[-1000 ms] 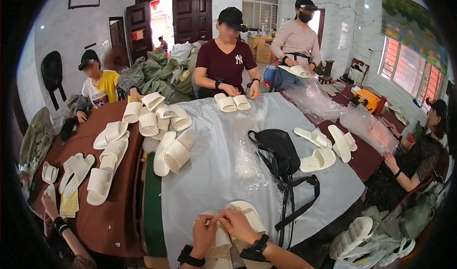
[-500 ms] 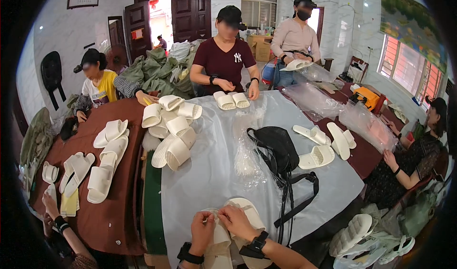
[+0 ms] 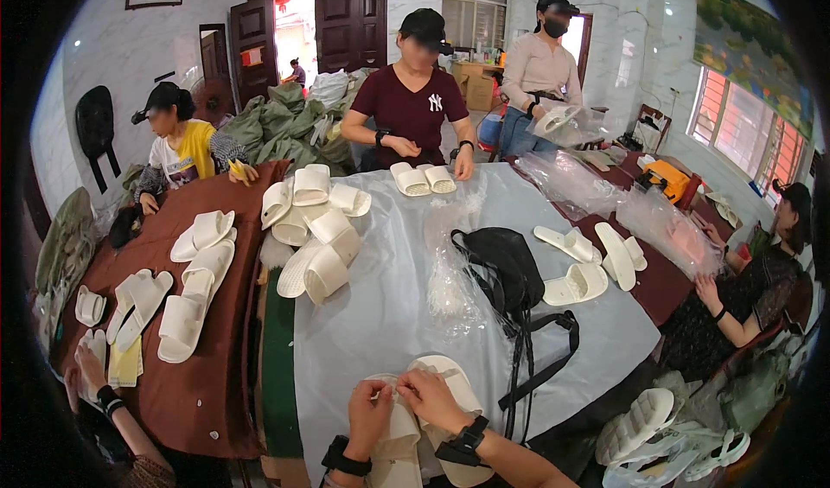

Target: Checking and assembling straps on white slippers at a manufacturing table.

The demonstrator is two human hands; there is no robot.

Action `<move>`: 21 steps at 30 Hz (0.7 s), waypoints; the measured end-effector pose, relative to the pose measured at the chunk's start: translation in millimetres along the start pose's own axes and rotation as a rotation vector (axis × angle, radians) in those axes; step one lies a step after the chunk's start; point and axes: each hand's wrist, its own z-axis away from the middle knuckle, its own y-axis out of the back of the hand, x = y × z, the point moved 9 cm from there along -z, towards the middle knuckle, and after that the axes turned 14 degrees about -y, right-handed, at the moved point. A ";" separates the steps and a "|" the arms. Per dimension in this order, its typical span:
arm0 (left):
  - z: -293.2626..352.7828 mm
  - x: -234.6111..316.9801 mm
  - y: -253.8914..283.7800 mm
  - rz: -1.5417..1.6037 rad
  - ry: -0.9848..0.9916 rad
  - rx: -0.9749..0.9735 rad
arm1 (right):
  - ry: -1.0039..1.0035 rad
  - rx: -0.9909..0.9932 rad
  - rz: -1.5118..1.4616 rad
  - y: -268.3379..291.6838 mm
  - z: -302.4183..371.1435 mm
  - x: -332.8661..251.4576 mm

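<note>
A pair of cream slide slippers lies at the table's near edge, a left slipper (image 3: 399,440) and a right slipper (image 3: 458,384) side by side. Above the toe ends, my left hand (image 3: 369,414) is closed in a pinch, its fingertips close to those of the other hand. My right hand (image 3: 432,399), also pinching, bends over the right slipper. Whatever is between the fingers, if anything, is too small to make out. Dark bands circle both my wrists, and my forearms partly cover the slippers.
A pile of cream slippers (image 3: 324,255) stands left of centre. Right of it lie crumpled clear plastic (image 3: 450,289) and a black backpack (image 3: 497,267) with trailing straps. More slippers (image 3: 575,285) sit farther right. Co-workers surround the tables; one arm (image 3: 130,427) reaches in at lower left.
My hands stay almost in place over the slippers. At the back right, a co-worker's slippers are lower and in clear plastic. The co-worker at left has drawn a hand back from the pile.
</note>
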 end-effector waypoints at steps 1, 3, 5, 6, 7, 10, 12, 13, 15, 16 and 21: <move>-1.3 4.9 -1.9 -0.001 -0.037 -0.016 | -0.016 -0.029 -0.012 0.6 0.0 -0.5; -2.6 10.1 -3.0 -0.004 -0.073 -0.035 | -0.034 -0.056 -0.028 -1.5 0.5 0.7; -2.8 11.9 -6.0 -0.056 -0.083 -0.079 | 0.053 0.050 0.022 3.7 1.7 -3.2; -3.5 13.7 -6.3 -0.057 -0.081 -0.080 | 0.052 0.050 0.020 2.6 0.6 -1.7; -4.6 16.4 -5.0 -0.043 -0.079 -0.063 | 0.035 0.047 0.015 1.6 -1.2 0.9; -3.3 6.7 -2.4 -0.041 -0.054 -0.018 | -0.009 -0.006 0.004 -2.0 -4.3 4.9; -3.7 1.5 -0.1 -0.052 -0.032 0.011 | -0.032 -0.053 -0.003 -5.4 -5.8 6.7; -4.9 3.5 -0.5 -0.052 -0.055 0.008 | -0.018 -0.044 -0.002 -4.4 -5.9 4.8; -5.3 6.9 -0.5 -0.052 -0.077 0.005 | -0.004 -0.034 -0.001 -3.4 -4.7 3.3; -5.8 8.4 -2.1 -0.070 -0.078 -0.017 | -0.007 -0.034 -0.014 -2.5 -4.3 3.8; -0.6 13.6 -5.7 -0.046 -0.058 -0.065 | 0.040 0.057 0.004 3.4 3.7 -1.2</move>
